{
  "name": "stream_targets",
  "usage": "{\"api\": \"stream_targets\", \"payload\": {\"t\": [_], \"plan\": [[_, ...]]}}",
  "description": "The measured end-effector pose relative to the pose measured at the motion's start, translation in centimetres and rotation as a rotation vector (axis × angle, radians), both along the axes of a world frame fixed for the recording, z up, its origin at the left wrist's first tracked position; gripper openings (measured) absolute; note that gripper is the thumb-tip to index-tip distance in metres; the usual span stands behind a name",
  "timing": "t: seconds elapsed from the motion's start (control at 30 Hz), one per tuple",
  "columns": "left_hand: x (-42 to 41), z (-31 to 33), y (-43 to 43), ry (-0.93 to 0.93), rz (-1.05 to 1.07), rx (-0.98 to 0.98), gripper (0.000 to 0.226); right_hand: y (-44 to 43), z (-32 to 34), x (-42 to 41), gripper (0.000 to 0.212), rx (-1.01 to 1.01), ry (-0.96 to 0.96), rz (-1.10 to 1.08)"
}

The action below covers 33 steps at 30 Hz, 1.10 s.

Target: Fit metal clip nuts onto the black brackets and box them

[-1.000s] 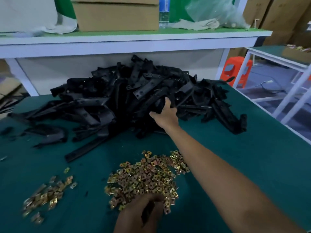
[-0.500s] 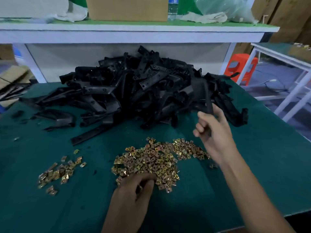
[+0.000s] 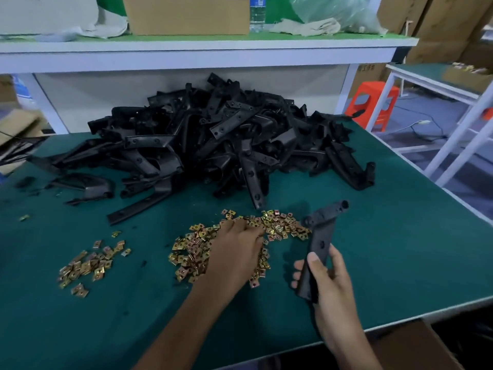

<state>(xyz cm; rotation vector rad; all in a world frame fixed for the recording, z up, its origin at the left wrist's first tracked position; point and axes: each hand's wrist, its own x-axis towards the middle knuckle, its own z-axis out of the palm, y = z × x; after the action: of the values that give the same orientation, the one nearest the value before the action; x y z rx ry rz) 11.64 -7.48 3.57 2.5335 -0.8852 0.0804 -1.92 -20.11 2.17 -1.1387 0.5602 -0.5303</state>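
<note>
The right hand point(image 3: 328, 281) is gripping a bracket point(image 3: 321, 233). The left hand point(image 3: 234, 252) is lying on the nuts point(image 3: 192, 249), its grip unclear. The cardboard box point(image 3: 186, 14) on the shelf is hiding its contents.

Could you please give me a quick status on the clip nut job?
Right hand grips a black bracket. Left hand digs in the clip nut pile, grasp unclear. No nut seen on it. Nothing between them.

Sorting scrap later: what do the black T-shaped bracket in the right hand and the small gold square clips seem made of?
Black T-shaped bracket: probably moulded plastic, matte with faint sheen and rounded edges; coated metal isn't excluded. Small gold square clips: thin metal, yellowish plated finish, bright glints.
</note>
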Motion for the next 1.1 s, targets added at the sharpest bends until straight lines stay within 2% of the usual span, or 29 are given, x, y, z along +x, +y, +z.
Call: {"api": "stream_targets", "payload": {"t": [0.07, 0.13, 0.3, 0.4, 0.5, 0.57, 0.67, 0.8, 0.97, 1.1], "plan": [[-0.2, -0.2, -1.3, 0.001, -0.039, 0.073, 0.030, 0.3, -0.4, 0.2, 0.027, -0.043, 0.003, -0.055], [-0.1, -0.5, -2.0, 0.001, -0.034, 0.102, 0.028, 0.5, -0.7, 0.1, 0.034, -0.092, 0.007, -0.074], [0.0, -0.2, -2.4, 0.005, 0.007, 0.104, 0.025, 1.0, -0.9, -0.2, 0.035, -0.200, 0.032, -0.013], [-0.8, 1.0, -1.4, 0.083, -0.006, -0.111, 0.024, 1.0, -0.9, -0.5, 0.030, -0.217, 0.043, 0.034], [-1.5, 2.4, 0.7, 0.397, 0.072, -0.410, 0.017, 1.1, -1.1, -0.6, 0.031, -0.263, 0.063, 0.053], [-2.2, 2.9, 2.3, 0.591, 0.113, -0.628, 0.020, 1.1, -1.3, -0.5, 0.032, -0.301, 0.075, 0.064], [-3.0, 3.5, 3.9, 0.750, 0.109, -0.869, 0.031, 1.2, -1.4, -0.6, 0.033, -0.355, 0.084, 0.089], [-3.6, 4.0, 5.0, 0.849, 0.064, -0.967, 0.029, 1.5, -1.4, -0.7, 0.032, -0.426, 0.089, 0.117], [-3.9, 3.6, 5.3, 0.843, 0.077, -0.934, 0.023, 1.8, -1.6, -0.7, 0.034, -0.509, 0.121, 0.124], [-4.3, 3.7, 5.2, 0.858, 0.068, -0.963, 0.020, 1.9, -1.9, -0.5, 0.043, -0.538, 0.139, 0.120]]}}
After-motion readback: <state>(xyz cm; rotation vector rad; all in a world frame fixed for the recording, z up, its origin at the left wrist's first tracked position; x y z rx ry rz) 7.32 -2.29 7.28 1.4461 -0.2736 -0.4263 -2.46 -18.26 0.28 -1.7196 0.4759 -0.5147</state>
